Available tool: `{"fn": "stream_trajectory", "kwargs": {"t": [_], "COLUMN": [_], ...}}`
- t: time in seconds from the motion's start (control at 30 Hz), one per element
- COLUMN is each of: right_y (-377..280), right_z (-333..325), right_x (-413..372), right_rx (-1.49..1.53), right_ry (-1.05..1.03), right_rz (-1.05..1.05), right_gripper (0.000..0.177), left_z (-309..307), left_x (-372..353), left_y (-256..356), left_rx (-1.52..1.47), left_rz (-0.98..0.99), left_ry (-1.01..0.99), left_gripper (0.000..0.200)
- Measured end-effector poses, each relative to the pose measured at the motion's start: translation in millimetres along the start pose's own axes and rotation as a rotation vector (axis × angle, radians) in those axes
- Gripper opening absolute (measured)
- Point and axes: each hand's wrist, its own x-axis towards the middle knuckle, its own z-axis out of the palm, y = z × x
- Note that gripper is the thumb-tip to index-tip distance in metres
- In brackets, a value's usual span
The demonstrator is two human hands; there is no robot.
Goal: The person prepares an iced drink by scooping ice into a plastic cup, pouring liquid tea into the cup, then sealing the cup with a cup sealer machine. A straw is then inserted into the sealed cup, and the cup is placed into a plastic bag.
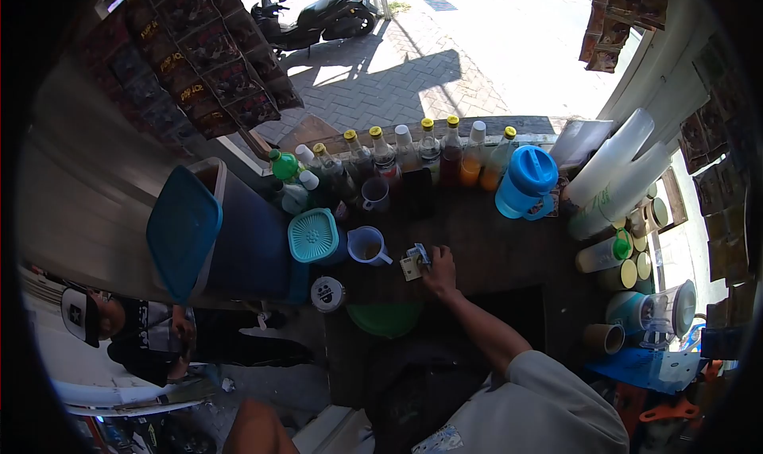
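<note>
My right hand reaches over the dark tabletop, its fingers closed on what look like banknotes, one pale yellow and one bluish. Left of the notes stands a translucent measuring jug with its handle towards them. Beside that jug is a container with a ridged turquoise lid. A round jar with a white printed lid sits nearer to me, next to a green round item partly in shadow. My left hand is not visible.
Capped bottles line the far edge. A blue pitcher stands at their right end, with stacked plastic cups beyond. At left is a large teal-lidded bin. A person is at lower left. Sachet strips hang above.
</note>
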Motion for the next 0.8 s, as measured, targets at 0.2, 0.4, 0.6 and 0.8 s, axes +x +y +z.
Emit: {"fn": "stream_trajectory", "kwargs": {"t": [0.2, 0.4, 0.6, 0.8], "right_y": [-8, -58, -76, -80], "right_z": [-40, -156, -192, -191], "right_x": [-1, -94, -151, -150], "right_rx": [0.431, 1.069, 0.572, 0.268], "right_ry": [-0.06, -0.596, -0.707, -0.473], "right_rz": [0.168, 0.192, -0.191, -0.328], "right_gripper": [0.026, 0.02, 0.021, 0.035], "left_z": [-16, 11, 26, 11], "left_x": [7, -32, -57, -19], "left_y": [-37, -195, -258, -247], "left_rx": [-0.01, 0.185, 0.368, 0.618], "left_rz": [-0.144, -0.933, -0.824, -0.677], "left_ry": [0.272, 0.553, 0.296, 0.207], "left_gripper": [0.025, 0.038, 0.027, 0.018]}}
